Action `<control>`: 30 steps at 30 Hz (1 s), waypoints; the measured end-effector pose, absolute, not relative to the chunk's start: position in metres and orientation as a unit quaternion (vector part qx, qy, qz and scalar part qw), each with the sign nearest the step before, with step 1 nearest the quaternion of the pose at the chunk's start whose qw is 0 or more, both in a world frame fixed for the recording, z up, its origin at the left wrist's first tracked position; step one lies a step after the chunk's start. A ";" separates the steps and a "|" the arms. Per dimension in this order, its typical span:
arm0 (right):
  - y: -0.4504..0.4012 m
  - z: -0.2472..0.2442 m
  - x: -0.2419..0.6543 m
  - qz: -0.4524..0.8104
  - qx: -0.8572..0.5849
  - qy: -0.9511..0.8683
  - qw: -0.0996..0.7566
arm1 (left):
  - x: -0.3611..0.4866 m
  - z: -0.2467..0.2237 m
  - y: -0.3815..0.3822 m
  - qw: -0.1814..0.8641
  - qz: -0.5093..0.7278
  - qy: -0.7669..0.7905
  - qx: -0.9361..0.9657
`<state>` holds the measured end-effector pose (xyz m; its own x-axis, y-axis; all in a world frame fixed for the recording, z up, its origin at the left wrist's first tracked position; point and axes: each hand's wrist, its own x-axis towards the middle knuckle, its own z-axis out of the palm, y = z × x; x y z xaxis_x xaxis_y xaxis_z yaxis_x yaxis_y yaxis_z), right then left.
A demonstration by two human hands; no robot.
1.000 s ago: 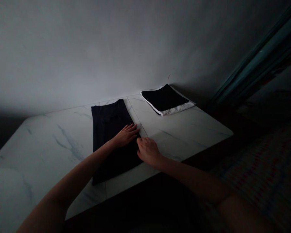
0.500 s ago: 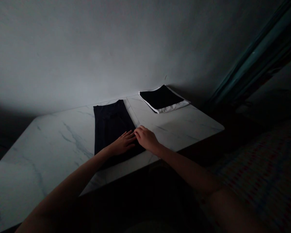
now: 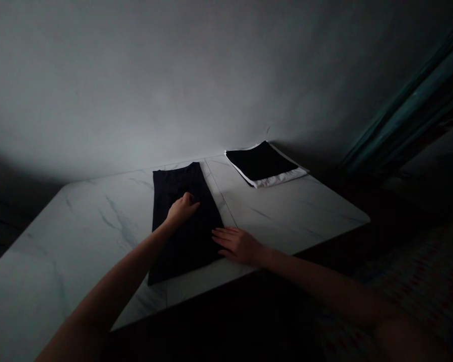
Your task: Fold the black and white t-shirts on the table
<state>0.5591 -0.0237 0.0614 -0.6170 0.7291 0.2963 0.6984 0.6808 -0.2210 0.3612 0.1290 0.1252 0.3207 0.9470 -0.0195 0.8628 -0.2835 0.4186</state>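
Observation:
A dark cloth (image 3: pixel 189 241), folded into a long shape, lies flat on the white marbled table (image 3: pixel 94 236). Over its middle is my left hand (image 3: pixel 183 208), its fingers curled and mostly turned from view; whether it pinches any fabric cannot be made out. My right hand (image 3: pixel 239 245) rests at the cloth's right edge near the front, fingers stretched out flat over the fabric's border. A stack of folded black and white cloth (image 3: pixel 264 162) sits farther back on the right, touched by neither hand.
Behind the table rises a pale wall (image 3: pixel 136 90). A teal curtain (image 3: pixel 407 105) hangs at the right. Patterned fabric (image 3: pixel 430 296) shows dimly at the lower right, beyond the table's front edge.
My left hand has moved away from my right, up over the cloth's middle, and its fingers have curled. My right hand has opened flat, nearer the front. The view has shifted slightly.

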 end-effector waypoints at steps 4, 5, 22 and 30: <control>-0.030 0.065 0.566 0.042 -0.345 -0.916 0.201 | 0.391 0.121 0.169 0.203 0.106 0.657 0.719; -0.030 0.065 0.567 0.042 -0.335 -0.920 0.202 | 0.396 0.120 0.173 0.204 0.110 0.667 0.708; -0.026 0.072 0.575 0.098 -0.320 -0.906 0.261 | 0.391 0.105 0.174 0.140 0.138 0.625 0.755; 0.088 0.091 0.555 0.072 -0.531 -0.820 0.202 | 0.363 0.099 0.078 0.124 0.094 0.451 0.879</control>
